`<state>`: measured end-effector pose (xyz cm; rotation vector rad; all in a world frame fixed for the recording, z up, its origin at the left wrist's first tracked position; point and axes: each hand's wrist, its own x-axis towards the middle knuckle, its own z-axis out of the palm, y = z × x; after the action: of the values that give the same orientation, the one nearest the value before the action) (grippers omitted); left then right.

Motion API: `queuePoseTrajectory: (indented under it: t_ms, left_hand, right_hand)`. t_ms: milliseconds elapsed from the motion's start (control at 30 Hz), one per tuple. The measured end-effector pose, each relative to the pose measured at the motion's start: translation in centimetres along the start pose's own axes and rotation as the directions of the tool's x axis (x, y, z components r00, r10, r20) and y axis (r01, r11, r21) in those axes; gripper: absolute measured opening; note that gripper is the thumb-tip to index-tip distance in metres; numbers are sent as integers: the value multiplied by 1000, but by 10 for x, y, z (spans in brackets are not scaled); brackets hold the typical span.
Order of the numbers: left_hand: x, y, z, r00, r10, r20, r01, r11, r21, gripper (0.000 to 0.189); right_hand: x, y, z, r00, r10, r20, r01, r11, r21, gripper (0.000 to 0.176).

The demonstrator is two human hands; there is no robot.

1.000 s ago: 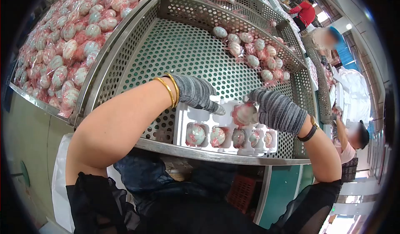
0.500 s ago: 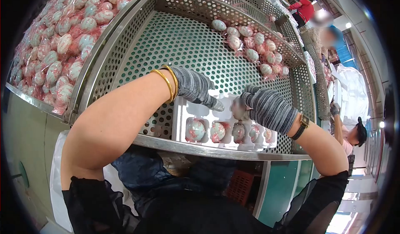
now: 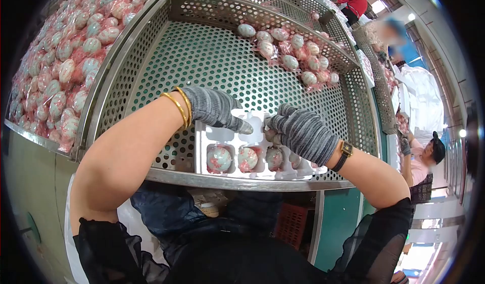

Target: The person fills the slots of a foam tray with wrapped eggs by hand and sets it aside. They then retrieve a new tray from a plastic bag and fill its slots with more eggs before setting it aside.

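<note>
A white foam egg tray (image 3: 201,155) lies at the near side of a perforated metal bin (image 3: 197,61). Plastic-wrapped eggs sit in its near row, among them a pale egg (image 3: 220,158) and a red-marked egg (image 3: 248,159). My left hand (image 3: 214,110), in a grey striped glove, rests over the tray's far left part, fingers stretched out and thumb apart. Bent over the tray's middle and right is my right hand (image 3: 303,132), gloved alike, its fingers curled downward. What lies under those fingertips is hidden. This hand also covers part of the right-hand wells.
Several wrapped eggs (image 3: 290,61) lie along the bin's far right wall. A large heap of wrapped eggs (image 3: 60,66) stands on the left. The bin's metal rim (image 3: 242,182) runs in front of me. Other people work on the right, one in a black cap (image 3: 437,150).
The view has shifted, so the bin, tray and hands appear farther left. My right hand now covers more of the tray's right-hand eggs. My left hand keeps its place on the tray.
</note>
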<state>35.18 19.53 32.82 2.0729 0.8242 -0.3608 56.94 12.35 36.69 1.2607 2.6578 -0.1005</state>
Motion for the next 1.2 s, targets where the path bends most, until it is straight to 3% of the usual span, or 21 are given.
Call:
queuePoseTrajectory:
  t_ms: [167,233,300,367,433,500,567,600,633,700,733,767,800,833,900,967,1033,1100,1167,1200]
  left_hand:
    - [-3,9,-6,996,-48,75,51,998,-32,68]
    - [-2,3,-1,1000,13,23,-13,1000,-16,69]
    - [-8,3,-6,1000,-6,7,6,999,44,71]
    - [-12,-5,-11,989,2,149,-4,1000,8,72]
    - [-17,-30,-9,997,47,53,-59,966,252,67]
    - [-18,-21,-11,996,-45,77,25,971,239,75]
    - [-16,-11,-17,986,-126,107,109,983,148,77]
    - [-13,-8,-20,979,-158,125,152,987,60,75]
    - [-11,-8,-20,972,-185,146,191,981,-32,73]
    - [-1,-23,-8,996,-94,-1,94,994,-61,63]
    - [1,-19,-7,996,-78,-38,76,996,-53,62]
    - [1,-13,-8,995,-60,-83,56,997,-43,61]
    - [1,-7,-11,991,-135,-19,132,987,-87,63]
    - [4,-10,-8,995,-84,-56,82,996,-39,64]
    - [9,-20,-3,991,12,-134,-4,998,56,66]
    - [9,-22,-2,993,-48,-104,50,999,17,61]
    - [-1,-9,-11,993,-116,-3,116,992,-56,59]
    - [1,-14,-8,997,-44,-59,42,999,-30,52]
    - [11,-27,0,991,66,-120,-65,998,11,48]
    - [2,-13,-8,999,-18,-34,20,999,39,42]
  right_hand:
    - [14,5,-3,994,-93,60,89,993,76,16]
    - [19,14,-4,984,-169,47,164,981,100,15]
    - [31,31,-35,939,-147,311,8,914,406,24]
    - [35,72,-23,972,74,223,-215,668,713,26]
    - [53,145,12,911,411,22,-379,816,437,31]
    - [40,210,58,834,545,-90,-532,836,134,40]
    - [23,272,137,823,564,-60,-471,738,483,50]
    - [19,219,93,755,653,-61,-616,737,279,53]
    - [19,216,93,719,695,21,-646,656,391,53]
    - [18,211,96,643,736,210,-691,441,572,51]
    - [10,211,102,797,602,-61,-540,753,376,45]
    - [9,211,106,705,702,101,-543,442,714,43]
    - [12,213,108,631,717,295,-451,31,892,41]
    - [16,217,111,594,645,480,-283,-391,876,39]
    - [23,218,106,659,713,239,39,-349,936,42]
    - [6,208,79,773,616,-151,156,47,987,46]
    - [1,134,26,818,473,-327,191,314,930,55]
    - [2,74,9,818,317,-480,206,617,759,69]
    - [8,27,10,825,278,-493,264,580,770,70]
    - [13,14,17,823,277,-496,247,612,752,69]
